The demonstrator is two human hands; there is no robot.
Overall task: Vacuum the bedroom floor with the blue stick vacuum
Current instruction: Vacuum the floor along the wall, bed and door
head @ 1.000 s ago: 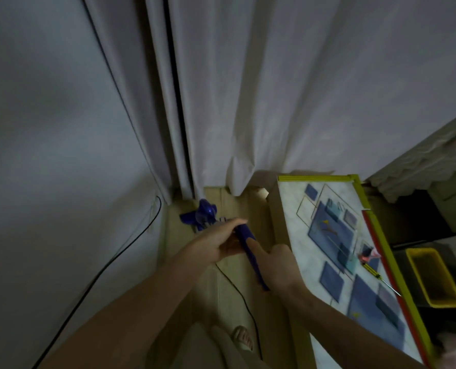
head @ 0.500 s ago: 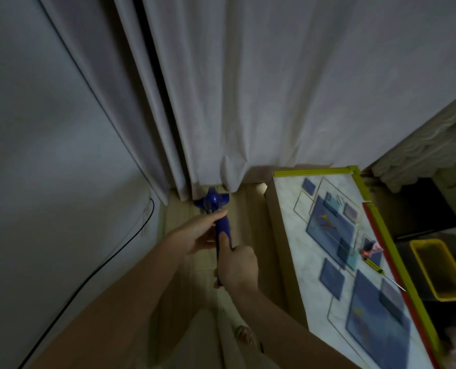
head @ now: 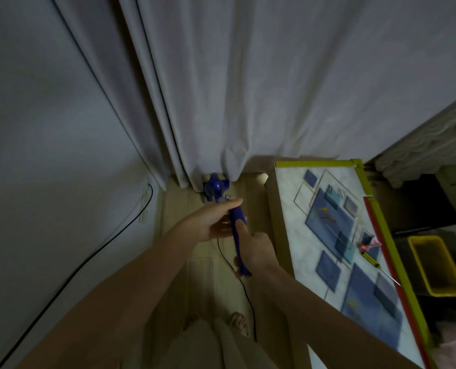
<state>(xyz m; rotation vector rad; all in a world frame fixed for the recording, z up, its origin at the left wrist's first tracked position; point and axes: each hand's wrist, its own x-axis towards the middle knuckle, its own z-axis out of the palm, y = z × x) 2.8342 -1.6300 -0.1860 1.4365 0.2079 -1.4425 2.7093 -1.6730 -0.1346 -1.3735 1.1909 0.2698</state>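
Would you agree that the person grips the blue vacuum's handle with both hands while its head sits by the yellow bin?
Not quite: the head view shows the vacuum's head at the curtain's hem, far from the yellow bin. Both hands, left and right, do hold the handle.

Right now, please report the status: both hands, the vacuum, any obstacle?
Left hand and right hand both grip the blue stick vacuum. Its head sits at the curtain hem. Black cord trails underfoot.
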